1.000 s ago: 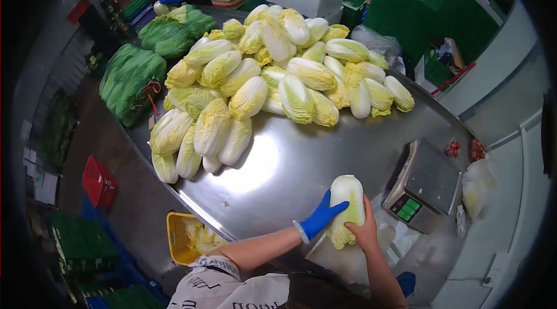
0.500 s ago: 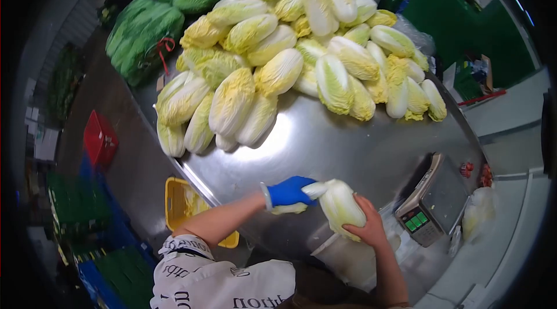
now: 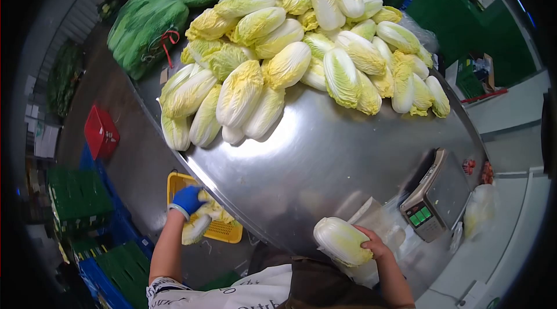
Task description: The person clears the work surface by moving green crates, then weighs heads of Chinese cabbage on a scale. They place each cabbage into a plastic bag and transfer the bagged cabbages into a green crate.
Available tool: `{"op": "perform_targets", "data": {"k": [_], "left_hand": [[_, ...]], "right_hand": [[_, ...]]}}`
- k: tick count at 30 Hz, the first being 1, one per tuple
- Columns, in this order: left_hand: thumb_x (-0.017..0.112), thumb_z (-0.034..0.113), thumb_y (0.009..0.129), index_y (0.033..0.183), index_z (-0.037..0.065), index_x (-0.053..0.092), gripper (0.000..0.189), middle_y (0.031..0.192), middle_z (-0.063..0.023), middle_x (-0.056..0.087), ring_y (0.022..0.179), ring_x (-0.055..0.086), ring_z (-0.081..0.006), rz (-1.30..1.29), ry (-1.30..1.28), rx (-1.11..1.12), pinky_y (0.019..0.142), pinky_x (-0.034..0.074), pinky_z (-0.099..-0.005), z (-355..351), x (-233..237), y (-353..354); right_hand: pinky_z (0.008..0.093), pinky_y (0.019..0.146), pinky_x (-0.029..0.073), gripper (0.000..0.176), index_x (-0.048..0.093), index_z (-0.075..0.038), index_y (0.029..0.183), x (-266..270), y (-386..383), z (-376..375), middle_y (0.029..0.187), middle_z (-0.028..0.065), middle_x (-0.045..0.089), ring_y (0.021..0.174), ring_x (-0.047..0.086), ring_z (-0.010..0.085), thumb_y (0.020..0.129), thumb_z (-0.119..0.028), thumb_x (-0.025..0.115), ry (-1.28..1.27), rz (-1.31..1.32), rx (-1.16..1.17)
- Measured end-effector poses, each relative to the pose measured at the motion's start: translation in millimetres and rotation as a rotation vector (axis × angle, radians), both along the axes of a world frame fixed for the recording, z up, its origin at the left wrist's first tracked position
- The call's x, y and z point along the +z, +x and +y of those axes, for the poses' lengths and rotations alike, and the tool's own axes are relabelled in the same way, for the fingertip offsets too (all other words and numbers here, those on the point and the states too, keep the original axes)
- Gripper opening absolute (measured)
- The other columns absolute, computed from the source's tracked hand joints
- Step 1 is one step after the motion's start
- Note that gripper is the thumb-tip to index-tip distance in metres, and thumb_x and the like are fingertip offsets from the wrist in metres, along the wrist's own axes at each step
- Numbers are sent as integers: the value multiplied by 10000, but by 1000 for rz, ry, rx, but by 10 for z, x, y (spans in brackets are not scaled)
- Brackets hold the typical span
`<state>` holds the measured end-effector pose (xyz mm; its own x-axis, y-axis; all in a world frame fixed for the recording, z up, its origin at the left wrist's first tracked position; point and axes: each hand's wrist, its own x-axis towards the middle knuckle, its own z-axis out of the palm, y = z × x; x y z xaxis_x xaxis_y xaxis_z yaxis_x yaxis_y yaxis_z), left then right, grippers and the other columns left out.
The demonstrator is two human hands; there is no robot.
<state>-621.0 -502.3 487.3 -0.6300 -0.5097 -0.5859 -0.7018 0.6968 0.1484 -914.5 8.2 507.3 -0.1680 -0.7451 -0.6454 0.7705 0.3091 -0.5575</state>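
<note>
My left hand, in a blue glove, is over the yellow basket beside the table. Its fingers look parted, though partly hidden. Just below it is a pale cabbage leaf, which seems apart from the fingertips. My bare right hand grips one end of a napa cabbage at the table's near edge, with the white end pointing left. Farther up the metal table lies a large pile of napa cabbages.
A digital scale stands on the right, with clear plastic bags beside it. Green net sacks lie at the far left. A red crate and stacked green crates are on the floor at left.
My left hand has moved left and down from the cabbage to the yellow basket, taking a leaf along. My right hand has brought the cabbage slightly nearer, and it now lies more sideways.
</note>
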Motion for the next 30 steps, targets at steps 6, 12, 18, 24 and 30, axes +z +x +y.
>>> {"op": "perform_targets", "data": {"k": [6,12,18,24,30], "left_hand": [[652,140,832,1118,31,601,311,1001,-153,628,939,605,-267,1230,-414,-36,846,458,-341,-675,926,-2432],[740,306,723,1351,125,419,728,1333,-170,460,1203,443,-373,794,-665,-90,976,403,-430,-1498,674,-4427],[729,382,668,1344,154,441,770,1289,-192,493,1141,511,-361,615,-617,-18,942,432,-451,-1698,415,-4877],[516,252,901,1268,-11,510,451,1270,-123,543,1154,529,-242,1006,1040,584,979,427,-373,-1289,812,-4330],[405,328,975,1323,38,404,453,1216,-123,539,1079,550,-239,768,1449,507,930,463,-378,1156,557,-2771]], "right_hand": [[345,1004,385,896,344,41,1377,24,133,-128,1310,141,495,1185,499,234,668,-347,732,55,-21,-102],[354,1008,382,903,307,28,1399,-10,163,-1,1335,139,468,1209,477,233,688,-342,724,25,-53,-184],[356,1006,390,820,267,22,1418,-169,331,384,1337,145,467,1198,489,229,753,-226,677,-38,-62,-453],[347,931,463,796,296,-17,1404,-46,747,804,1276,110,524,1110,557,195,785,-364,658,-37,-117,-761],[345,988,407,623,213,-41,1447,-267,1195,1103,1364,113,421,1214,462,193,914,-186,502,11,39,-1147]]}}
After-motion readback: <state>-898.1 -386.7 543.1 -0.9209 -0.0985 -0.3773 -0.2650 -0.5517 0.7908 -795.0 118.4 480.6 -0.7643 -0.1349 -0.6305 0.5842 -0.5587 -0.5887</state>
